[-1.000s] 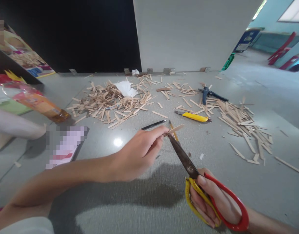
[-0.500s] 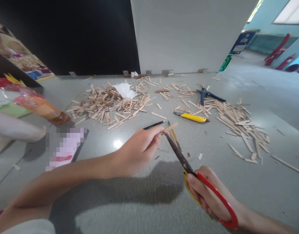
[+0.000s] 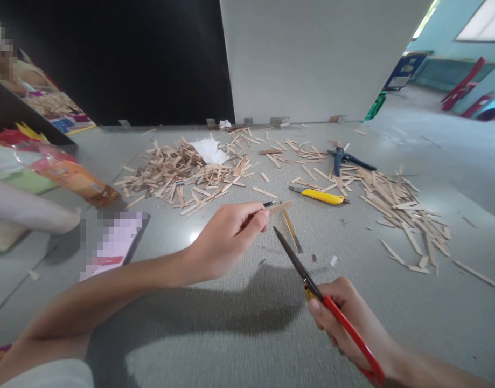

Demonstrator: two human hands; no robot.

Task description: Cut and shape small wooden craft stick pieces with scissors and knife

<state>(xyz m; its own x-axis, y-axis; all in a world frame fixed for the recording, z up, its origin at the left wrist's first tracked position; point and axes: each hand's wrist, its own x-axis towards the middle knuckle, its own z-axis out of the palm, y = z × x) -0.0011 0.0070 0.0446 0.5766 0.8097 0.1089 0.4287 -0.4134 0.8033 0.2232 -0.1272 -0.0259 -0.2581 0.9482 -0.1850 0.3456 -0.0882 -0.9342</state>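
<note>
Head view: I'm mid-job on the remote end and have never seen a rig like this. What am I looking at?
There is no machine here, just a person's two bare hands. Every picture comes from one camera worn on that person's head, looking forward and down. The left hand holds a thin wooden stick by one end. The right hand holds scissors, their tips pointing toward the left hand. On the grey surface beyond lie a heap of wooden pieces with white paper on it, more loose sticks to the right, and a yellow cutter. The arm at the far left edge belongs to someone else.
</note>
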